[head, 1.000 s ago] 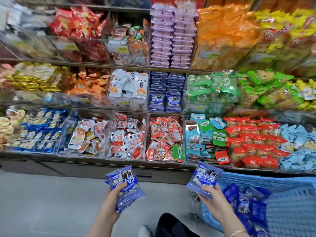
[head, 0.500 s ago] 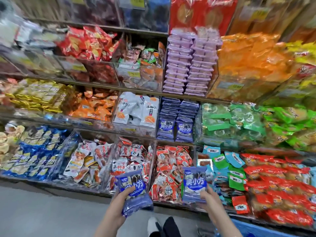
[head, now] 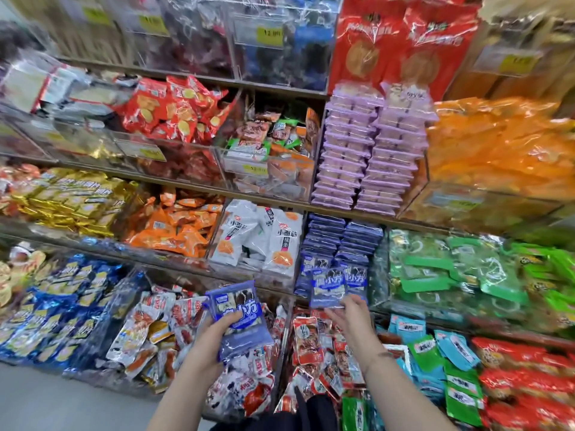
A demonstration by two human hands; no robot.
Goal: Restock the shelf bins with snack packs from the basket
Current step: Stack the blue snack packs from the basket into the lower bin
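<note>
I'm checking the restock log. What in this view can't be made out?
Head view:
Basket: outside the frame; contents unknown.
Stack in the left hand: packs overlap, count unclear.
Blue bin: front hidden behind the pack in the right hand.
Price tags: blurred by motion, unreadable.

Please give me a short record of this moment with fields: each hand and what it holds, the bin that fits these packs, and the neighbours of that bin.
left hand: left hand grips a bundle of blue packs, low before the bottom shelf
right hand: right hand pinches a single blue pack, raised before the blue-pack bin
bin: middle shelf, two stacks of similar packs
neighbours: white packs at image left, green packs at image right
</note>
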